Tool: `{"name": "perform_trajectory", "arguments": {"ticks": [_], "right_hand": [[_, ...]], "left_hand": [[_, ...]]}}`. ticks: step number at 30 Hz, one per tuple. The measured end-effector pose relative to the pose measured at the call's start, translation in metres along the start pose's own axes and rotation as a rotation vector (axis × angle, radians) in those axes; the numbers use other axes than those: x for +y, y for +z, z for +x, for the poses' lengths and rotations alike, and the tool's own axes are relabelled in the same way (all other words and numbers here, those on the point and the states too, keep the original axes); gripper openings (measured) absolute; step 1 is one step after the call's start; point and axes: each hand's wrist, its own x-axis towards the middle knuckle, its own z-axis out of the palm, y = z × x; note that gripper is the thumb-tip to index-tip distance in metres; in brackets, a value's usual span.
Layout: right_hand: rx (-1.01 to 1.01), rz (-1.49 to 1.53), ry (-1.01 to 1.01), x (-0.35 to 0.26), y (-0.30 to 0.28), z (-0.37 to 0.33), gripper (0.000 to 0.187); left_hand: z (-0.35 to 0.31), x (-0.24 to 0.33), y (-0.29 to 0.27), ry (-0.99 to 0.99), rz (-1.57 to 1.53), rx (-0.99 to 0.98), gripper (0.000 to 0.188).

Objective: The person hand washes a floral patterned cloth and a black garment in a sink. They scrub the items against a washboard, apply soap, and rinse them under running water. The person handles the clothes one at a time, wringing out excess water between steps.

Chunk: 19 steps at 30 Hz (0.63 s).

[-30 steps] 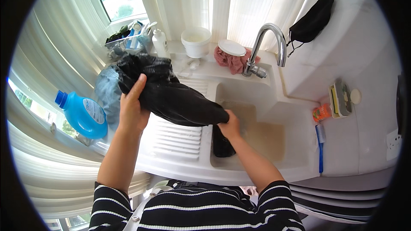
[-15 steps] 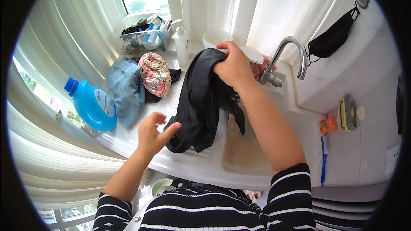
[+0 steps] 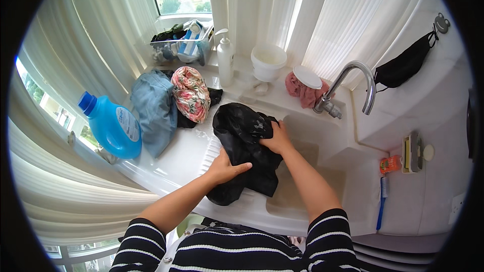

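A wet black garment (image 3: 242, 143) with whitish suds lies bunched over the ribbed washboard part (image 3: 210, 153) of the counter and the left rim of the sink. My left hand (image 3: 224, 167) is on its near left side, thumb stretched across the cloth and fingers partly hidden in the folds. On the garment's right side my right hand (image 3: 277, 139) grips the fabric, its fingertips partly sunk in it. Cloudy water (image 3: 307, 186) stands in the sink (image 3: 322, 136) just right of the garment. Both hands are closed on the same cloth.
Left of the garment lie light-blue clothing (image 3: 151, 106), a floral cloth bundle (image 3: 190, 93) and a blue detergent bottle (image 3: 113, 128). Behind stand a pump bottle (image 3: 225, 63), a white tub (image 3: 268, 63) and a pink cloth (image 3: 300, 93) under a white lid. A curved faucet (image 3: 360, 75) overhangs the sink.
The raised garment has come down onto the washboard in a bunch. My right hand has lowered with it, and my left hand, open and apart before, has moved right onto the cloth.
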Motion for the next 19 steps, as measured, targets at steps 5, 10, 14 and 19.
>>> {"name": "perform_trajectory", "arguments": {"ticks": [5, 10, 14, 19], "right_hand": [[-0.051, 0.159, -0.091, -0.037, -0.043, 0.015, 0.047], [-0.245, 0.320, -0.371, -0.086, -0.063, -0.017, 0.051], [-0.353, -0.157, -0.390, -0.082, -0.052, -0.069, 0.081], [-0.575, -0.262, -0.495, -0.060, -0.035, -0.104, 0.058]], "left_hand": [[-0.002, 0.063, -0.033, -0.231, 0.024, -0.456, 0.091], [0.038, 0.054, -0.062, 0.578, 0.652, 0.569, 0.066], [0.031, -0.003, -0.039, 0.223, 0.733, 0.094, 0.064], [-0.017, -0.032, -0.025, 0.458, 0.840, -0.136, 0.069]]}}
